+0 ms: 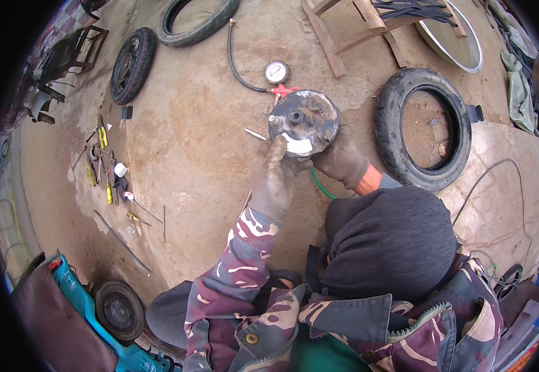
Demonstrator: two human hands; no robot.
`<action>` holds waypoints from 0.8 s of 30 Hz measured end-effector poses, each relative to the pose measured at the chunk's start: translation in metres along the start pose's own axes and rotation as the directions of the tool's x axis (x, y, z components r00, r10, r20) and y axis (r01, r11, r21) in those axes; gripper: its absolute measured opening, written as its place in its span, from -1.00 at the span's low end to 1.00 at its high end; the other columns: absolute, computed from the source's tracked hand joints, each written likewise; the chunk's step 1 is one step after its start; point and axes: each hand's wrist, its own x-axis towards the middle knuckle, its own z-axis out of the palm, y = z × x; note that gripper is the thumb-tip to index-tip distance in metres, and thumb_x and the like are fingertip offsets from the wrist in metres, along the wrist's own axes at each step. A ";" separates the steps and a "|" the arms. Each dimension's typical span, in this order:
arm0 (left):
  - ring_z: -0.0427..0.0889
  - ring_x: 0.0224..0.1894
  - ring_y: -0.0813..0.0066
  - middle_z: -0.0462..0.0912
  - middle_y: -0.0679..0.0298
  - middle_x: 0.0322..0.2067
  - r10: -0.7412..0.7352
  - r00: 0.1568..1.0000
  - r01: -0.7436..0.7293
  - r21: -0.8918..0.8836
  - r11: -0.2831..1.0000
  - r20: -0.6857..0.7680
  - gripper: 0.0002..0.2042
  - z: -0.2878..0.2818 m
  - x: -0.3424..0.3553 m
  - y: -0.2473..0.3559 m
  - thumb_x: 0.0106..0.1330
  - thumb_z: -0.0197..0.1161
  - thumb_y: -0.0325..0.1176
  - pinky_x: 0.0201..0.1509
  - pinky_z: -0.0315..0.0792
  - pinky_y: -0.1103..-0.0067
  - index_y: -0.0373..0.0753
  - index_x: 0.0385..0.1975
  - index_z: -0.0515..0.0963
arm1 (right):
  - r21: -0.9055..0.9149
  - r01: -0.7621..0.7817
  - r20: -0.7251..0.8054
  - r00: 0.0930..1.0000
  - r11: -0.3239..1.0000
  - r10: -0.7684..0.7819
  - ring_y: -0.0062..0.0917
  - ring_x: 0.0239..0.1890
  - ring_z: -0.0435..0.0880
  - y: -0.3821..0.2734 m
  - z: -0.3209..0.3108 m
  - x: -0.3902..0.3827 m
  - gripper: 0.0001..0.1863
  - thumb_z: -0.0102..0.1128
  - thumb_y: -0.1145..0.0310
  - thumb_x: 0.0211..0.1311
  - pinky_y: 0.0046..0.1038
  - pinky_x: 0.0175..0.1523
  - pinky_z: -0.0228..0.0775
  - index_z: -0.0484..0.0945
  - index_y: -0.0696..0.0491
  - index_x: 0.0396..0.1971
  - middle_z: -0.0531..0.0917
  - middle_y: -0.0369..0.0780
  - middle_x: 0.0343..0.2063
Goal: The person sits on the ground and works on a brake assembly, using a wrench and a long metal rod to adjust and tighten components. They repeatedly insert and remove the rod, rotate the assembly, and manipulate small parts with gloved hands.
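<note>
A round black drum brake plate [320, 119] with a raised centre hole and a white label is held up in front of me. My left hand [271, 180], in a dirty grey glove, grips its lower left edge with the thumb on the face. Gloved as well, my right hand [346, 154] clasps the plate's right edge from behind, its fingers partly hidden. A thin pale rod [256, 134] shows beside the plate's left side; whether it is attached, I cannot tell. Just beyond lies a tyre inflator with a round gauge [276, 72], red handle and black hose [235, 59].
Loose tyres lie right [388, 124] and at the far side [200, 35]; a tyred wheel [133, 66] is far left. Several hand tools, including yellow-handled pliers [102, 136], lie left. A wooden stand [338, 53] and metal basin [475, 53] are far right, a turquoise motorbike [71, 288] near left.
</note>
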 end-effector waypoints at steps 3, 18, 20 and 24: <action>0.75 -0.05 0.39 0.73 0.26 0.02 -0.007 1.000 0.007 -0.040 0.999 -0.011 -0.72 0.002 0.001 0.000 0.61 0.24 -0.23 -0.02 0.71 0.35 -0.18 0.19 0.52 | -0.342 0.061 0.032 0.998 0.938 -0.053 -0.44 0.38 0.56 0.004 -0.002 0.003 -0.45 -0.01 0.07 0.63 -0.24 0.50 0.38 0.35 0.04 0.44 0.55 -0.18 0.38; 0.75 -0.17 0.42 0.75 0.16 -0.20 0.025 0.991 0.063 0.619 0.783 -0.133 -0.51 -0.042 0.000 0.030 0.58 0.27 -0.10 -0.08 0.66 0.47 -0.39 0.26 0.47 | 0.168 -0.306 0.013 0.951 0.937 0.309 -0.04 0.43 0.48 -0.003 -0.003 0.019 -0.22 0.28 0.09 0.37 0.17 0.59 0.16 0.31 0.09 0.50 0.50 -0.01 0.41; 0.77 -0.08 0.23 0.76 0.06 -0.12 0.137 0.969 0.099 0.830 0.549 -0.206 -0.47 -0.080 -0.013 0.032 0.53 0.32 -0.11 0.02 0.66 0.37 -0.37 0.30 0.47 | 0.113 -0.260 0.039 0.966 0.959 0.257 -0.01 0.49 0.43 -0.007 0.000 0.026 -0.25 0.24 0.13 0.40 0.32 0.60 0.08 0.30 0.02 0.53 0.48 0.00 0.44; 0.65 0.18 -0.11 0.64 -0.11 0.13 0.287 0.893 0.413 0.885 -0.217 -0.346 -0.48 -0.159 -0.071 0.003 0.40 0.41 -0.13 0.21 0.57 0.14 -0.28 0.25 0.52 | 0.182 -0.296 0.028 0.955 0.938 0.296 0.07 0.53 0.35 -0.008 0.006 0.035 -0.23 0.26 0.26 0.38 0.31 0.65 -0.02 0.25 0.04 0.55 0.43 0.04 0.47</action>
